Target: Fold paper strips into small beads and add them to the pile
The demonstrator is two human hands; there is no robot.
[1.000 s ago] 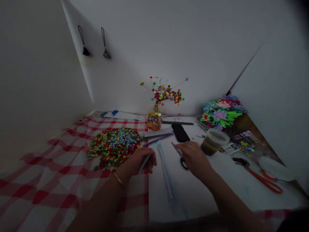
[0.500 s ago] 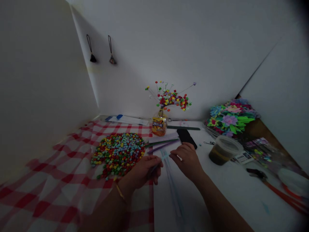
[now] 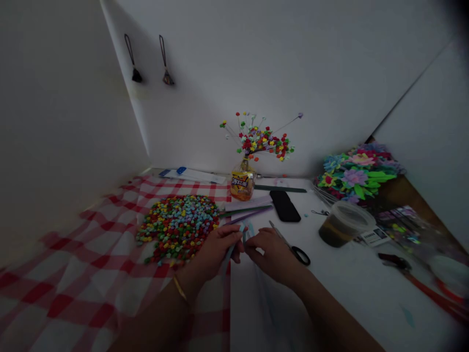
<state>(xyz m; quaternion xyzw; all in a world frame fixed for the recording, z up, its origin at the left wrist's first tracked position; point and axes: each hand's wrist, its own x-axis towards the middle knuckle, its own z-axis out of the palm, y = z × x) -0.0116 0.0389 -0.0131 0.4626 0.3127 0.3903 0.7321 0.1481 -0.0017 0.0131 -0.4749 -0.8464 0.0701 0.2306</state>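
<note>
A light blue paper strip is pinched in my left hand, its upper end looped at the fingertips. My right hand has its fingers closed against the same strip, close to the left fingertips; how the fingertips grip it is partly hidden. Left of my left hand lies a heap of small folded paper stars in many colours. More pale strips lie on the white surface below my hands. Scissors with black handles rest just beyond my right wrist.
A black phone lies behind my right hand. A bottle holds star-tipped stems. To the right stand a plastic tub of dark liquid, pliers and a bunch of fuzzy flowers. Purple strips lie ahead.
My right hand has moved left and down to meet my left hand at the strip. The strip's end is now bent into a loop. The scissors have come into sight.
</note>
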